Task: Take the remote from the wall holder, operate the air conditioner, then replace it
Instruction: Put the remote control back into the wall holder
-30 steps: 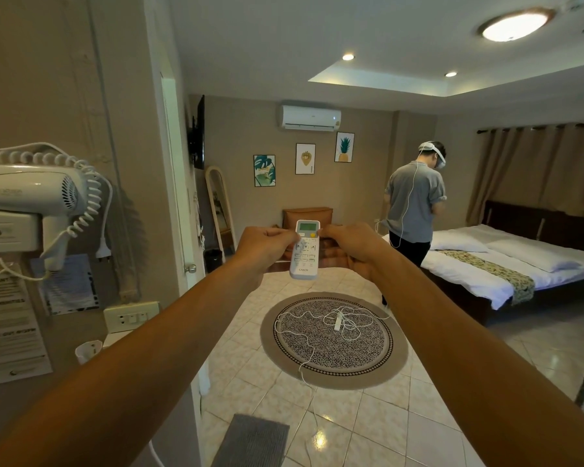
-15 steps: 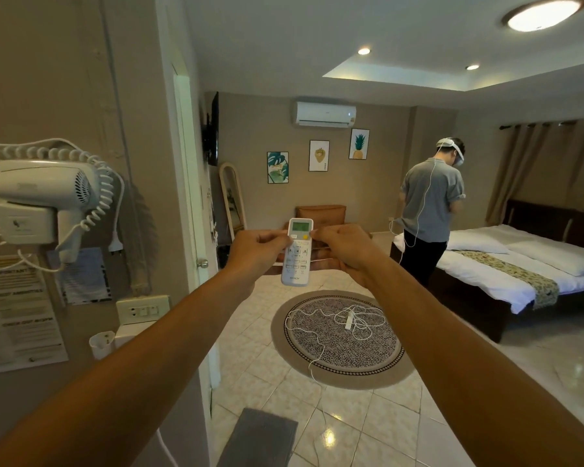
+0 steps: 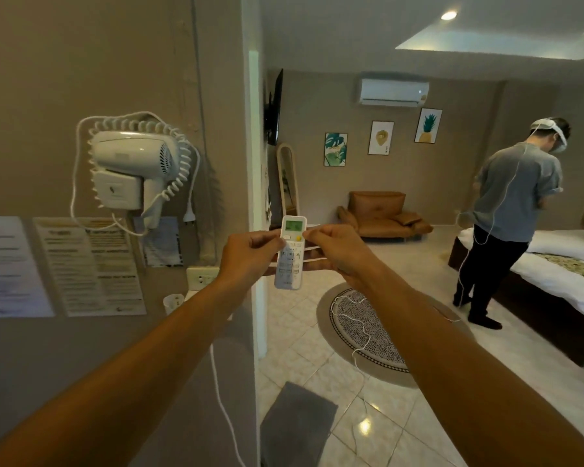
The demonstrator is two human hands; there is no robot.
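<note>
I hold a white remote (image 3: pixel 290 261) upright in front of me at arm's length, its green display lit at the top. My left hand (image 3: pixel 248 254) grips its left side and my right hand (image 3: pixel 338 249) grips its right side, thumbs near the upper buttons. The white air conditioner (image 3: pixel 392 92) hangs high on the far wall. No wall holder for the remote is identifiable in view.
A white hair dryer (image 3: pixel 134 168) with a coiled cord hangs on the near wall at left, above paper notices (image 3: pixel 91 264) and a socket (image 3: pixel 201 278). A person (image 3: pixel 506 210) stands by the bed (image 3: pixel 567 274). A round rug (image 3: pixel 368 328) with a loose cable lies on the tiled floor.
My view has swung left, so the near wall and hair dryer now fill more of the frame. Both hands keep hold of the remote, which sits a little lower relative to the room.
</note>
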